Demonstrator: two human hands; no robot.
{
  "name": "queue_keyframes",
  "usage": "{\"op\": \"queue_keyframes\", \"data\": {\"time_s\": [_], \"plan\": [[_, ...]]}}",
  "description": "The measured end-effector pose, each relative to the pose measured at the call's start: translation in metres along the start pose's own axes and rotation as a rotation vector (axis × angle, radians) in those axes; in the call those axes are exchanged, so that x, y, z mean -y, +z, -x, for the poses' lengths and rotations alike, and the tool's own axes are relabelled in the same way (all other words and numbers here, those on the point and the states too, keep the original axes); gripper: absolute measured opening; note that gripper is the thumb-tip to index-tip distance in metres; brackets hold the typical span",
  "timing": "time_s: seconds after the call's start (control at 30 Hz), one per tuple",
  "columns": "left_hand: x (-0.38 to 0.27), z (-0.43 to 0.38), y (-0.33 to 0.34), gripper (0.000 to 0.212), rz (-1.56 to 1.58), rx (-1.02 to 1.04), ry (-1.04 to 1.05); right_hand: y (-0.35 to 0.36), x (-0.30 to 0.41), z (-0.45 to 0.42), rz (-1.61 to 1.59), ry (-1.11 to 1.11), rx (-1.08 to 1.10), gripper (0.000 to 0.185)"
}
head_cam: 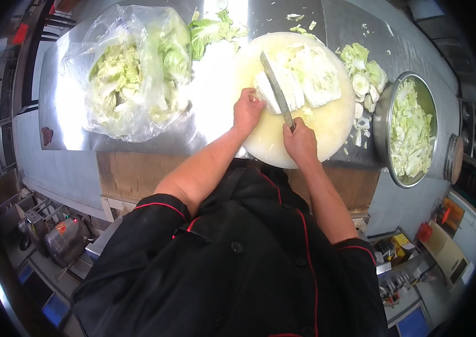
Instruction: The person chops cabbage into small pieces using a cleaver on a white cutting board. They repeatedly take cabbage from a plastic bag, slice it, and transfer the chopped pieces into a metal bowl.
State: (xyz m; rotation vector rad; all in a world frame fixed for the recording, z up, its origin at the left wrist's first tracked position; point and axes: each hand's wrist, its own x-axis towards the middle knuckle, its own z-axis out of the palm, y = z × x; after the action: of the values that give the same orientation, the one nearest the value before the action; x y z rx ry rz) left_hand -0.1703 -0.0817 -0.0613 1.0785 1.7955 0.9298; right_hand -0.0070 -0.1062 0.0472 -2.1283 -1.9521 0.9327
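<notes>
My right hand grips the handle of a cleaver, whose blade points away from me across the pale napa cabbage on the round cutting board. Sliced cabbage lies to the right of the blade. With curled fingers, my left hand rests against the left end of the cabbage, close to the blade. How firmly it holds the piece is hard to tell.
A clear plastic bag of cabbage lies at the left of the steel table. Loose leaves sit behind the board. Right of it are cabbage trimmings and a steel bowl full of cut cabbage.
</notes>
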Motion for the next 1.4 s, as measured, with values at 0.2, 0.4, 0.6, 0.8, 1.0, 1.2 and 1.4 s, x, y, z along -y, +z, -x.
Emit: {"op": "queue_keyframes", "data": {"time_s": [0.2,0.4,0.6,0.8,1.0,1.2,1.4], "plan": [[0.002,0.007,-0.004,0.042,0.0,0.014,-0.046,0.021,-0.011,0.003,0.005,-0.005,0.026,0.027],[-0.018,0.011,-0.002,0.05,0.01,0.019,-0.131,-0.022,-0.034,0.015,-0.277,0.053,-0.044,0.032],[-0.053,0.009,0.032,0.088,-0.064,0.06,-0.193,-0.096,-0.112,-0.055,0.14,0.125,-0.241,0.035],[-0.08,0.007,0.054,0.1,-0.349,-0.026,-0.101,-0.061,-0.116,-0.049,0.241,0.077,-0.112,0.03],[-0.068,-0.05,0.011,0.099,-0.585,0.196,0.144,-0.027,-0.09,0.048,-0.193,0.277,-0.001,0.033],[-0.054,-0.06,-0.004,0.1,-0.44,0.227,0.213,-0.082,-0.159,0.061,-0.103,0.159,0.071,0.032],[-0.038,-0.022,0.009,0.087,-0.353,-0.022,0.27,-0.167,-0.113,0.001,-0.062,-0.056,0.212,0.031]]}}
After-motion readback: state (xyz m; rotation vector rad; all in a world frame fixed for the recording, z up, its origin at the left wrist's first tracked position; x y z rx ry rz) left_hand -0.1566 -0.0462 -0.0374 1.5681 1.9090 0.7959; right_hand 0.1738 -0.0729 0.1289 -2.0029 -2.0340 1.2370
